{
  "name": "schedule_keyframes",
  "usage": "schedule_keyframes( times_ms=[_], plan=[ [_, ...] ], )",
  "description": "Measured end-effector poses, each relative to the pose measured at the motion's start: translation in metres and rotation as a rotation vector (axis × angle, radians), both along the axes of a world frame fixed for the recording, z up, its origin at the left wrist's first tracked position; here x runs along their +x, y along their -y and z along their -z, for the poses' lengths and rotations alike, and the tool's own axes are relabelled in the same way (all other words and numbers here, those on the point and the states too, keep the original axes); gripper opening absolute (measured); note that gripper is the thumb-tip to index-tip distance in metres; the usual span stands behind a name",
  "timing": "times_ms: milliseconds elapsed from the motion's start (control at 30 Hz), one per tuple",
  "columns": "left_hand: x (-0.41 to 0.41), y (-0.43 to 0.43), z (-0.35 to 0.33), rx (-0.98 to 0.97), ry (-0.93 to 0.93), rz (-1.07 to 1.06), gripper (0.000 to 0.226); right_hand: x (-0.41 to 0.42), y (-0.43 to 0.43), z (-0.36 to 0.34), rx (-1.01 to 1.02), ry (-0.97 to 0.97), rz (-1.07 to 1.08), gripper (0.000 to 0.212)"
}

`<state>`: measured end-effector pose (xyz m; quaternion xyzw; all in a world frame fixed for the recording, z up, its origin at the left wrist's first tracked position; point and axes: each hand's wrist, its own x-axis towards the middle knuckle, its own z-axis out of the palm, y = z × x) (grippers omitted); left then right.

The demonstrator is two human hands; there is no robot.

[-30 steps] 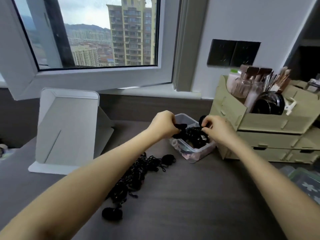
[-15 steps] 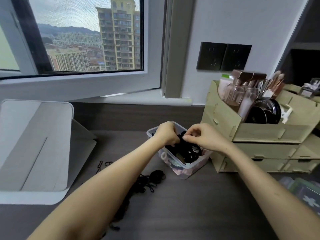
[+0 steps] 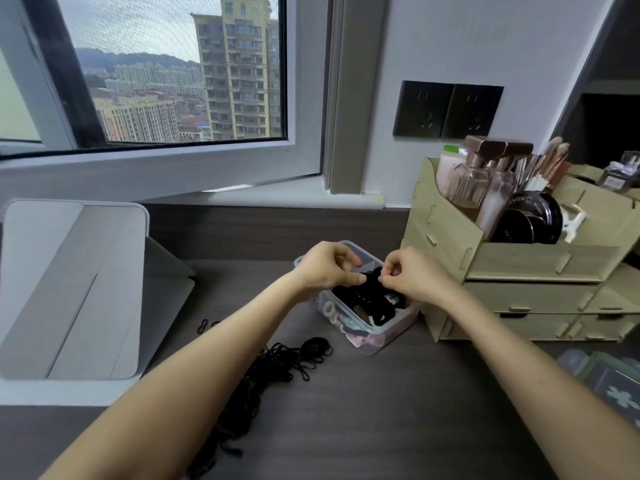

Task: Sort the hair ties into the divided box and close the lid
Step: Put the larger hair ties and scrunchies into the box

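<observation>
Head view, read from left to right. At the far left a pale grey folding panel stand (image 3: pixel 69 289) rests on the dark wood-grain desk (image 3: pixel 381 427), well apart from the work. Just to its right lies the loose heap of thin black hair ties (image 3: pixel 277 362), not yet sorted and, we judge, kept within easy reach of the left arm. The left hand (image 3: pixel 329 268) is raised over the clear plastic divided box (image 3: pixel 363 336), its thumb and forefinger closed in a narrow pinch on a bunch of black hair ties (image 3: pixel 370 299) that sits in the box's near compartment. Paler ties show through the front wall of the box. The right hand (image 3: pixel 412 275) meets the left from the other side, its fingers curled and pinching the same bunch. We read this two-handed hold as a way to part or seat the ties inside one section. Right of the box, just beside it, stands a pale wooden drawer organiser (image 3: pixel 519 271) filled with brushes and jars. A green-edged translucent piece (image 3: pixel 606 382) lies at the lower right, and we cannot tell whether it is the lid. Compared with one second earlier, the hands have drawn closer together and the view has swung so that the stand is cut off by the left edge, while the box remains uncovered.
</observation>
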<state>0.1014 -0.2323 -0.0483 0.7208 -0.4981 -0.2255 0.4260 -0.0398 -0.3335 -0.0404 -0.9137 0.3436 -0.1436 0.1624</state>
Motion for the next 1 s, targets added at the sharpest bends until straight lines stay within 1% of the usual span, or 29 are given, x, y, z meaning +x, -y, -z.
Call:
schedule_keyframes(
  times_ms=[100, 167, 267, 333, 433, 533, 667, 767, 833, 867, 933, 1000],
  plan=[
    [-0.001, -0.001, 0.005, -0.001, 0.189, 0.030, 0.027, 0.002, -0.004, 0.000, -0.070, -0.036, -0.022, 0.018],
    [-0.002, 0.001, 0.009, 0.056, 0.326, 0.055, 0.026, 0.001, -0.007, 0.001, -0.096, -0.089, -0.045, 0.017],
    [-0.004, 0.003, 0.014, 0.170, 0.489, 0.064, 0.019, -0.004, -0.007, 0.007, -0.211, -0.195, -0.056, 0.016],
    [-0.006, 0.001, 0.012, 0.216, 0.536, 0.064, 0.018, -0.008, -0.006, 0.011, -0.215, -0.234, -0.025, 0.014],
    [-0.008, -0.002, 0.008, 0.175, 0.586, 0.044, 0.018, -0.015, -0.008, 0.012, -0.160, -0.318, 0.009, 0.015],
    [-0.006, 0.001, 0.008, 0.181, 0.673, -0.031, 0.030, -0.020, -0.011, 0.011, -0.201, -0.284, 0.036, 0.018],
    [-0.007, 0.004, 0.006, 0.212, 0.661, -0.042, 0.034, -0.023, -0.023, -0.001, -0.275, -0.280, 0.070, 0.026],
    [-0.006, 0.001, -0.002, 0.174, 0.550, -0.040, 0.031, -0.027, -0.038, -0.013, -0.432, -0.262, 0.080, 0.028],
    [-0.001, -0.008, -0.011, 0.118, 0.480, -0.042, 0.027, -0.028, -0.050, -0.019, -0.478, -0.169, 0.033, 0.028],
    [0.002, -0.018, -0.016, 0.098, 0.466, -0.048, 0.025, -0.028, -0.059, -0.021, -0.432, -0.102, -0.024, 0.026],
    [0.007, -0.043, -0.024, 0.096, 0.475, -0.051, 0.023, -0.027, -0.082, -0.021, -0.227, -0.001, -0.196, 0.020],
    [0.012, -0.077, -0.028, 0.142, 0.500, -0.063, 0.020, -0.024, -0.105, -0.010, -0.069, -0.041, -0.372, 0.018]
  ],
)
